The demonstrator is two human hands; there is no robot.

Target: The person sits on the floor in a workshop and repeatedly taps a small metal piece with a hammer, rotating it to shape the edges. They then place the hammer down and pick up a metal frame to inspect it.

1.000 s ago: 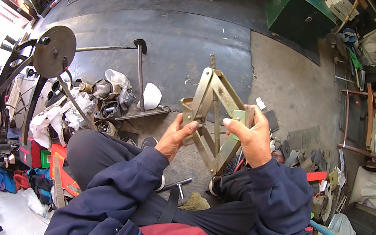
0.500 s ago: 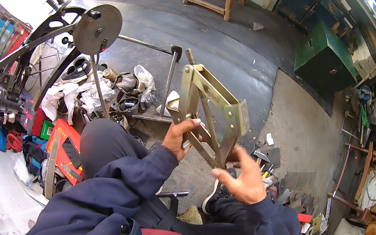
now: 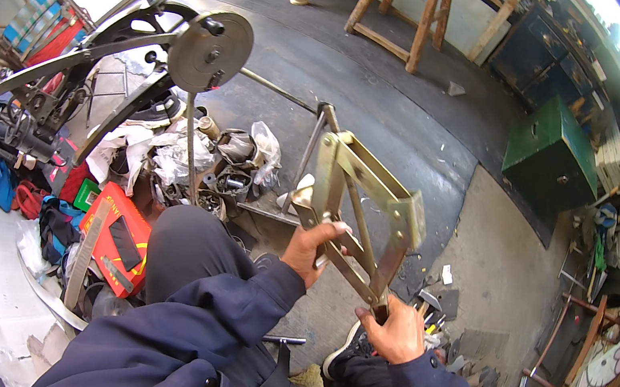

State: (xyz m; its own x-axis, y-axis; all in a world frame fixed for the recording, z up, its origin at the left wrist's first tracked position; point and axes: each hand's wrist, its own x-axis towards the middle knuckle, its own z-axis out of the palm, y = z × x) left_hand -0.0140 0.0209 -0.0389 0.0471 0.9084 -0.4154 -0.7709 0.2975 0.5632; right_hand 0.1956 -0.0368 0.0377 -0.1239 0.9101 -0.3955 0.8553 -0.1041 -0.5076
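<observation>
A brass-coloured metal scissor jack [image 3: 383,179] is held up in front of my knees, spread into a tilted diamond with its threaded rod [image 3: 361,219] running across the middle. My left hand [image 3: 309,250] is closed round its left lower arm, the thumb lying along the metal. At the nearest corner of the jack, my right hand [image 3: 400,331] has its fingers curled in, with thumb and fingers on that end. The part under the right fingers is hidden.
To the left stands a black hand-cranked machine with a round disc wheel [image 3: 211,52]. Plastic bags and scraps [image 3: 186,158] lie beneath it, beside a red box [image 3: 116,240]. A green metal box [image 3: 553,155] sits at the right. Wooden stool [image 3: 403,14] behind; hammer [image 3: 431,299] on the floor.
My right hand, spread and beside the jack before, has closed on its near corner. The view has shifted, so the jack and surroundings sit further right and lower.
</observation>
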